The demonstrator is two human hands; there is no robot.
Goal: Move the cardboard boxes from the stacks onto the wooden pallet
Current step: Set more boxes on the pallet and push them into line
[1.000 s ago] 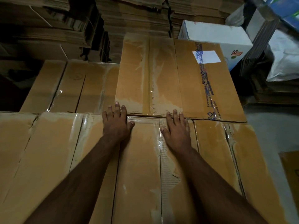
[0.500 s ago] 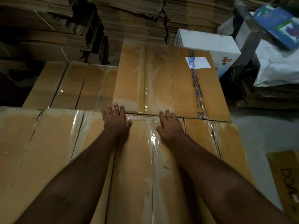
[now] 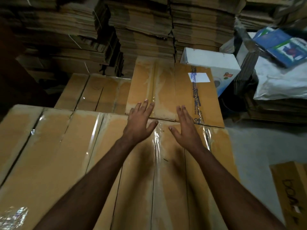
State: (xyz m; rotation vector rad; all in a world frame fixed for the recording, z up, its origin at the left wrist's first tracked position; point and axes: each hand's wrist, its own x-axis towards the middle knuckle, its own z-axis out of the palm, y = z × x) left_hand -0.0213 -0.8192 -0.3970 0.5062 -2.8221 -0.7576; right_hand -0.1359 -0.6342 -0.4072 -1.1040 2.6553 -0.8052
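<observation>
The scene is dim and warm-toned. The nearest cardboard box (image 3: 116, 163) is the best-lit surface, and its clear tape (image 3: 157, 146) throws back bright streaks of glare. Left of that box the room sinks into near-black shadow. Behind it, the stacks of flattened cardboard (image 3: 149, 30) are murky and soft. Right of it, the blue printed carton (image 3: 279, 45) is smeared by motion blur. Straight lines bow toward the frame edges from the wide lens.

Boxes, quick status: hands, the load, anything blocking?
Left hand and right hand open, holding nothing. Near box and labelled box lie flat. White box behind; nothing blocking.
</observation>
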